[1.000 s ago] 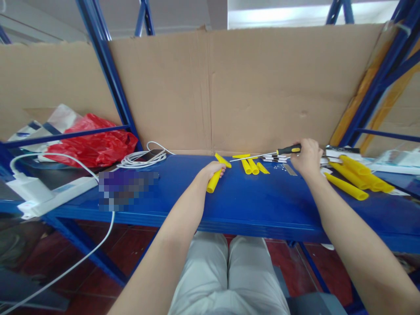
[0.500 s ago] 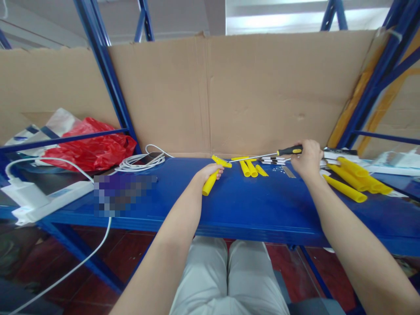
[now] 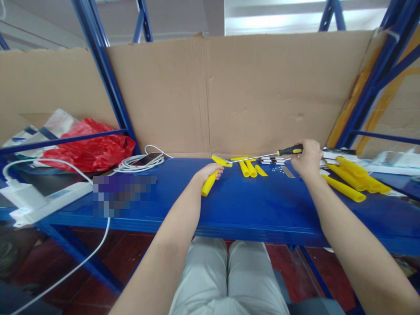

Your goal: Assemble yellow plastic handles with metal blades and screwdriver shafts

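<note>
My left hand (image 3: 211,172) is closed around a yellow T-shaped handle (image 3: 207,187) above the blue shelf (image 3: 243,205). A long screwdriver (image 3: 287,150) with a black and yellow grip is held in my right hand (image 3: 306,157). Its metal shaft runs left, and the tip meets the head of the yellow handle beside my left fingers. Other yellow handles (image 3: 243,169) lie just right of my left hand. Several yellow tubes (image 3: 348,190) rest beside my right forearm.
Behind the shelf stands a cardboard panel (image 3: 256,92). A red plastic bag (image 3: 95,146), coiled white cable (image 3: 141,163) and white power strip (image 3: 62,199) are on the left. A flat metal blade (image 3: 288,172) lies near my right hand.
</note>
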A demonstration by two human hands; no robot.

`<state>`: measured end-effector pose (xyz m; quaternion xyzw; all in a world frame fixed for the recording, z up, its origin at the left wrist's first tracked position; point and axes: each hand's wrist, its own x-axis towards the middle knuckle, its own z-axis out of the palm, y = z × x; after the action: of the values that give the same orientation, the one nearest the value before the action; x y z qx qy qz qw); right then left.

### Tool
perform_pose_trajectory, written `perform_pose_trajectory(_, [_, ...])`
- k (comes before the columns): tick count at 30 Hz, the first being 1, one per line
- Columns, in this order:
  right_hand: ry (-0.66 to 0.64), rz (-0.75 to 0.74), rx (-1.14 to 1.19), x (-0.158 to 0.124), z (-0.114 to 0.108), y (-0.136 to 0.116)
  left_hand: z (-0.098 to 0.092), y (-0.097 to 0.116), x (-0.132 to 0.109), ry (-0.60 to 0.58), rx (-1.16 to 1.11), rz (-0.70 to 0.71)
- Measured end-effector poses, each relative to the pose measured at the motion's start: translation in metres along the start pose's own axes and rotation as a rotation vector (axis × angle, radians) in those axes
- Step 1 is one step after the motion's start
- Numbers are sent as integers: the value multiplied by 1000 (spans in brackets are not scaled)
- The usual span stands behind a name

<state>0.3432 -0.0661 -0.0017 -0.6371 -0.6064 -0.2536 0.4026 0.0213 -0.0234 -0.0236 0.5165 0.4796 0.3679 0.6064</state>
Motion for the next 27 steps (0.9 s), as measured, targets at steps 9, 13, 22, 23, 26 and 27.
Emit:
perform_pose_trajectory(9, [-6,2,-15,-1,0,0,1,0,-1,33,5,28])
perform_pose_trajectory(13, [-22,14,-25,-1,-1,-1,3,2,-3,31,16,31])
perform_pose_trajectory(22, [72,25,54,2,11,5,3,1,-1,31,38,49])
perform_pose_trajectory(23, [78,22,48,2,12,6,3,1,-1,35,45,52])
perform_pose_trajectory(26, [75,5,27,2,12,7,5,1,-1,50,81,69])
perform_pose_trajectory(27, [67,1,17,1,11,7,6,2,-1,59,99,77])
